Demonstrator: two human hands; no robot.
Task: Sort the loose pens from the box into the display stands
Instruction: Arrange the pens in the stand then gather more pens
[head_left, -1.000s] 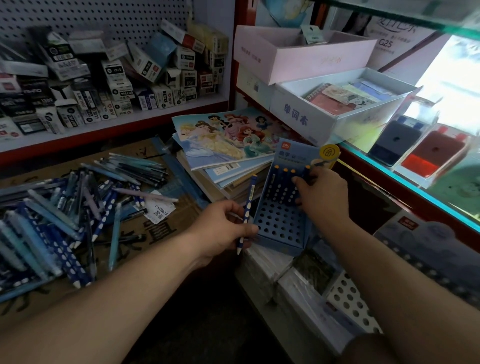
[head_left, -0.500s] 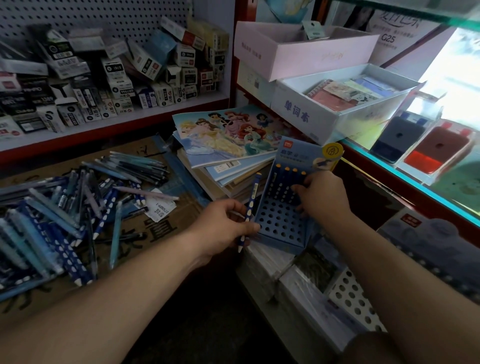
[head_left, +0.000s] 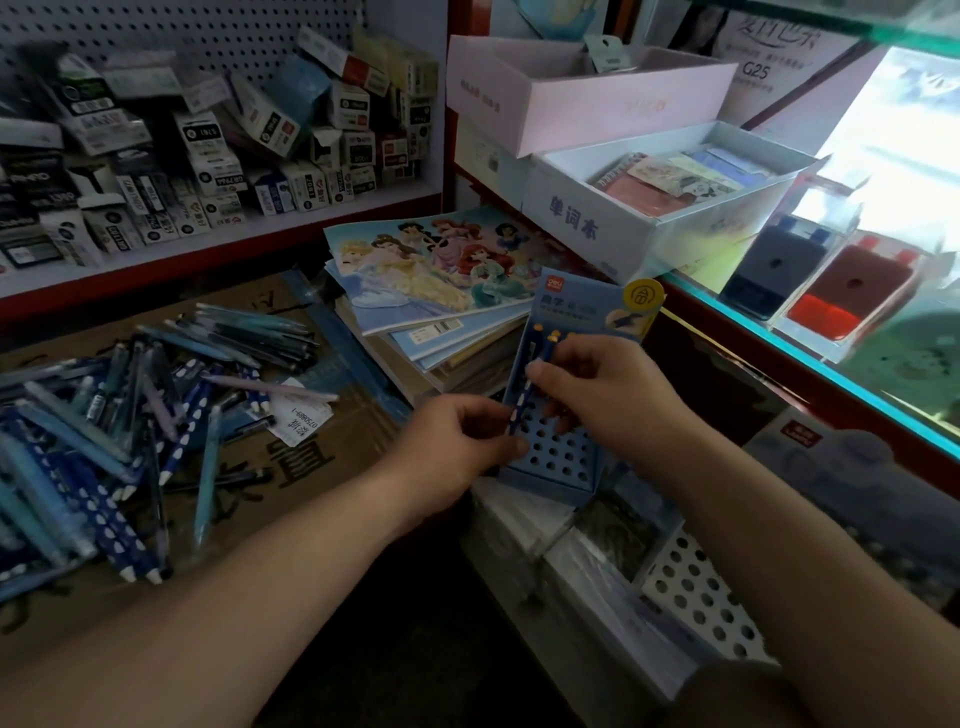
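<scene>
While both hands met over the blue display stand (head_left: 563, 460) at centre frame, one pen (head_left: 521, 402) was held between them, just above the stand's holed grid.

Pen: dark blue with white dots. Long axis near upright in the frame, upper end leaning slightly right toward the stand's header card, lower end toward lower left. Which end bore the tip could not be made out.

Left hand (head_left: 457, 449): fingers curled, thumb and forefinger pinching the pen's lower end.

Right hand (head_left: 610, 400): thumb pressed to the pen's shaft, fingers curled down over the grid. Their hold behind the pen was hidden.

Seated pens (head_left: 540, 330): two yellow tops showed at the grid's upper edge. Whether more sat beneath the right hand could not be told.

Loose pens (head_left: 104, 415): one heap on flattened cardboard (head_left: 322, 457) at left, overlapping, cut off by the frame edge, too many to count.

White holed panel (head_left: 696, 587): one, lower right, partly covered by the right forearm.
</scene>
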